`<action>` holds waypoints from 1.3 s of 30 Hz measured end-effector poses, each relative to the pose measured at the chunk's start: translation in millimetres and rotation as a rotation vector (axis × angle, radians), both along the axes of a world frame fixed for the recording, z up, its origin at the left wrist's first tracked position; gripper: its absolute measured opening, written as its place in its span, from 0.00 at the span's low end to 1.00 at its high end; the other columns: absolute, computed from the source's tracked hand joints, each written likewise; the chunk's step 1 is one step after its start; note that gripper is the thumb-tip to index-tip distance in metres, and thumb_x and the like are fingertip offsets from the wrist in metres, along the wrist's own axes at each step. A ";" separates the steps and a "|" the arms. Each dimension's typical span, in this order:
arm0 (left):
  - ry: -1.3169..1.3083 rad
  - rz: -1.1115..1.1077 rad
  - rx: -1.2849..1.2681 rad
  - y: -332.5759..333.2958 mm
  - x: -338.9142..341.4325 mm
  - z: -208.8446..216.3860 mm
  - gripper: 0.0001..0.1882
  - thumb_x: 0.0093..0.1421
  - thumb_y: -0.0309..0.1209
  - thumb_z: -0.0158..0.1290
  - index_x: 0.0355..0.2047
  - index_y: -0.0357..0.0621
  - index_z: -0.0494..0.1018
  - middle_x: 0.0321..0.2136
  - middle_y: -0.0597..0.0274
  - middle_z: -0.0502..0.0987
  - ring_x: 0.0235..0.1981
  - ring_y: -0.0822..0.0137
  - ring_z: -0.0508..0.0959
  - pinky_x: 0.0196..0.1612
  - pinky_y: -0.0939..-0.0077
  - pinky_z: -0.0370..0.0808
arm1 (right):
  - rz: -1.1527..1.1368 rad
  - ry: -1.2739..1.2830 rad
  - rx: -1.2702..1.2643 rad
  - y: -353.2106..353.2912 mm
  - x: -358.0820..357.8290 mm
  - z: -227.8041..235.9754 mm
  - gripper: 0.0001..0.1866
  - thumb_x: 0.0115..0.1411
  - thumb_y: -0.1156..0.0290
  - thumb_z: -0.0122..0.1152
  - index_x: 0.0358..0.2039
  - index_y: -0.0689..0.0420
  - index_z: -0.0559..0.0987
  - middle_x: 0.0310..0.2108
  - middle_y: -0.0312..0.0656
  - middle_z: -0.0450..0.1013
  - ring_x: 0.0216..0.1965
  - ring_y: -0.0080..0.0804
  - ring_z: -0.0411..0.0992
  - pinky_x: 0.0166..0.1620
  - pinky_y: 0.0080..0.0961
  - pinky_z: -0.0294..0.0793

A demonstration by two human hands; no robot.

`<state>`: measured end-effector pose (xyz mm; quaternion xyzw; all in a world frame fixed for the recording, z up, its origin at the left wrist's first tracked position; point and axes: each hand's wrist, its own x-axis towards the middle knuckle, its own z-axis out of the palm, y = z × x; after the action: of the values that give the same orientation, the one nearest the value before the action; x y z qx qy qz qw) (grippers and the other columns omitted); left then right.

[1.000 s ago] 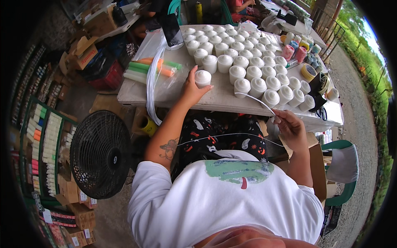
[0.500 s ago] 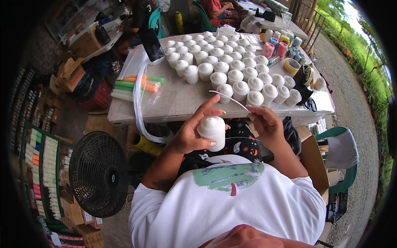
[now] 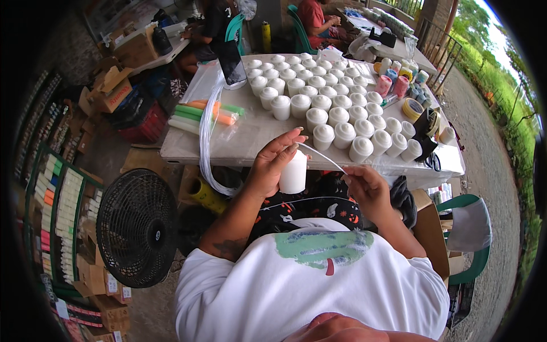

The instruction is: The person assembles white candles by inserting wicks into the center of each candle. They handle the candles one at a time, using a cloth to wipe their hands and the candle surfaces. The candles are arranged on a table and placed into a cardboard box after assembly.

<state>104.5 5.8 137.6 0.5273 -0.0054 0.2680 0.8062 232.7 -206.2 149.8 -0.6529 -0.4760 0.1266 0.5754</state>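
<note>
Left hand is gripping white candle: likely light, waxy-slick, brittle; hold its sides | right hand is pinching thin wick.

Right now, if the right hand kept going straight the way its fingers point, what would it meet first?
The right hand points up-left along the thin white strand it pinches, so it would probably first meet the white candle held in the left hand; depth is unclear.

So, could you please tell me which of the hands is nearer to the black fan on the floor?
Left. The left hand holds a white candle above and right of the black fan; the right hand is farther right.
</note>
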 end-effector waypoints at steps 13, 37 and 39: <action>-0.079 0.124 0.041 -3.4 4.9 -22.0 0.06 0.65 0.27 0.49 0.38 0.38 0.73 0.40 0.57 0.75 0.42 0.60 0.78 0.45 0.66 0.76 | 0.158 0.271 -0.135 6.6 -7.2 -4.2 0.12 0.61 0.78 0.59 0.46 0.60 0.76 0.31 0.34 0.74 0.25 0.16 0.69 0.28 0.15 0.70; 0.008 -0.029 -0.652 23.5 -3.5 -28.3 0.22 0.64 0.39 0.48 0.47 0.30 0.67 0.43 0.38 0.73 0.49 0.44 0.74 0.56 0.49 0.70 | 0.146 -0.438 0.110 8.4 -16.4 7.8 0.07 0.51 0.79 0.67 0.32 0.59 0.80 0.22 0.39 0.70 0.22 0.30 0.71 0.23 0.24 0.69; -0.005 -0.036 -0.670 22.2 -4.4 -27.5 0.21 0.64 0.39 0.47 0.47 0.30 0.67 0.43 0.39 0.73 0.49 0.44 0.74 0.57 0.49 0.69 | 0.143 -0.445 0.074 7.3 -17.4 6.6 0.08 0.51 0.79 0.67 0.32 0.59 0.80 0.22 0.38 0.70 0.21 0.30 0.71 0.23 0.25 0.69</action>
<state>100.1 27.9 110.0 0.2322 0.0713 0.2419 0.9394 215.4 -199.0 156.4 -0.6079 -0.6406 0.0024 0.4691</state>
